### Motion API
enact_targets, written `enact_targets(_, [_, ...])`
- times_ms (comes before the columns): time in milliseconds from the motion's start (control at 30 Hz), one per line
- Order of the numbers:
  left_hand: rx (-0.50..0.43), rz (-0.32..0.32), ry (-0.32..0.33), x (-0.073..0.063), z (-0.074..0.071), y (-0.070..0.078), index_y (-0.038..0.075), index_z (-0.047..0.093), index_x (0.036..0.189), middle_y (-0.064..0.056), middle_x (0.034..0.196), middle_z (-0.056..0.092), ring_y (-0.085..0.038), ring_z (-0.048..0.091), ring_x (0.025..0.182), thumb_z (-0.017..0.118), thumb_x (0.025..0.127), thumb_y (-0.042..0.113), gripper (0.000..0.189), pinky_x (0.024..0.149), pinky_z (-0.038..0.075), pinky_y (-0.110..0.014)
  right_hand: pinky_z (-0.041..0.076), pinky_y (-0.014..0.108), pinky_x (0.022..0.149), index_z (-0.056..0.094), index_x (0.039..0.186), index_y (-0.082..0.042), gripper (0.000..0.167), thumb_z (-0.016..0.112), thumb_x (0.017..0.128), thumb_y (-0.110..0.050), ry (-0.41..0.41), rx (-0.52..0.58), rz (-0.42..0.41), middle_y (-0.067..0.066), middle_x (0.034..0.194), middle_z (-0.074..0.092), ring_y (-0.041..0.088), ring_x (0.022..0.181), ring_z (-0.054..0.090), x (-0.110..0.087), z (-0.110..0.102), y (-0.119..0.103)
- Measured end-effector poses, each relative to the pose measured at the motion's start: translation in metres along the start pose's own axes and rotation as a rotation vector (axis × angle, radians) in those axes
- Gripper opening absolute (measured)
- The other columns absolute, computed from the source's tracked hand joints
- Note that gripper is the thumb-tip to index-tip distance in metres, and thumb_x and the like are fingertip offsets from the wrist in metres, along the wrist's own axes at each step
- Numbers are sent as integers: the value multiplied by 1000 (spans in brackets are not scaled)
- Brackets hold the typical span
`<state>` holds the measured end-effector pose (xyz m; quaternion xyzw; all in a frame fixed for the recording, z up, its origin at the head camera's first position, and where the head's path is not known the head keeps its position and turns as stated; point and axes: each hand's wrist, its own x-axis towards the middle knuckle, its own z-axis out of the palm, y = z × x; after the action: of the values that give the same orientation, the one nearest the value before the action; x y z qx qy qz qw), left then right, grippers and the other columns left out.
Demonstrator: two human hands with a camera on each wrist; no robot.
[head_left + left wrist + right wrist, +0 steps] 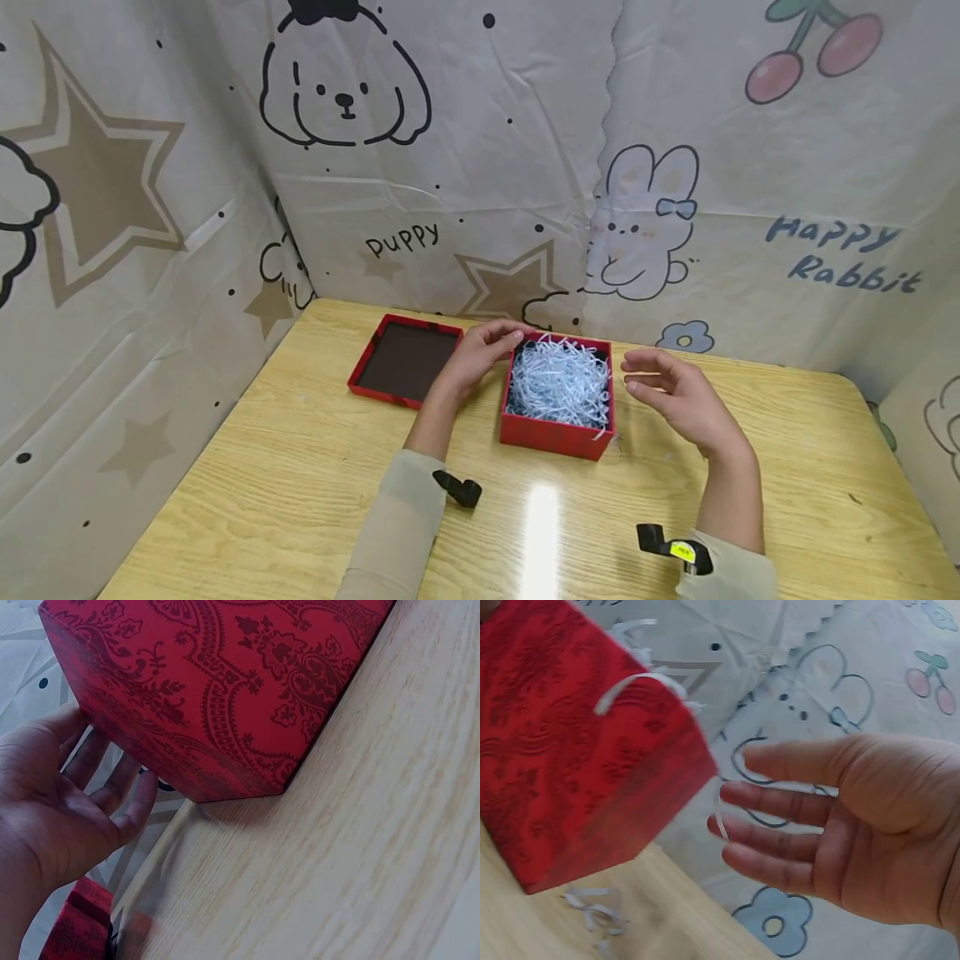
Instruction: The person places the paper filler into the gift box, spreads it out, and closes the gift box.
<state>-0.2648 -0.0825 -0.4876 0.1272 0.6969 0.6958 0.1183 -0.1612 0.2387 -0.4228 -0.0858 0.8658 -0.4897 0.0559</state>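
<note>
A red square gift box (558, 437) with a dark paisley pattern stands on the table, filled with pale shredded paper (562, 379). My left hand (486, 354) is at the box's back left corner. In the left wrist view that hand (52, 795) has its fingertips right at the patterned side, fingers loosely bent. To the right of the box, my right hand (678, 400) is raised beside it with nothing in it. The right wrist view has this hand's fingers (780, 844) relaxed and spread, close to the box wall, with a thin paper strand by the fingertips.
The box's red lid (401, 362), dark inside facing up, lies behind the left hand on the wooden table (315, 492). A few paper shreds (596, 911) lie on the table beside the box. A printed cloth (480, 167) hangs behind the table.
</note>
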Motion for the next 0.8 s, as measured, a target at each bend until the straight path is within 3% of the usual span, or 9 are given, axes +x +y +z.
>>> enact_targets(100, [-6,2,0,0,-1,0,16,76,126,-3,130,70,-22,64,125,67,106,28,25,109,52,-44,59,24,90,60,142,-1,42,70,103,-11,0,-33,-9,19,128,69,36,116,69,6,7,1])
enact_targets(267, [-20,6,-3,-1,-1,0,14,76,126,-4,129,71,-22,65,124,68,106,27,26,109,53,-44,58,24,82,65,136,-2,34,70,103,-11,72,-39,-22,15,110,71,30,101,69,9,16,-8])
enact_targets(600, [-2,0,-13,0,-2,1,15,75,128,-4,131,70,-22,64,127,67,106,30,27,108,53,-42,59,20,84,67,127,2,27,71,102,-6,141,139,-137,17,109,68,20,95,69,15,36,-28])
enact_targets(800, [-6,16,-18,0,-1,0,12,75,128,-4,130,70,-21,65,126,66,107,28,28,108,54,-43,60,23,87,64,126,9,26,67,103,-2,72,253,-201,24,113,68,24,100,74,23,57,-37])
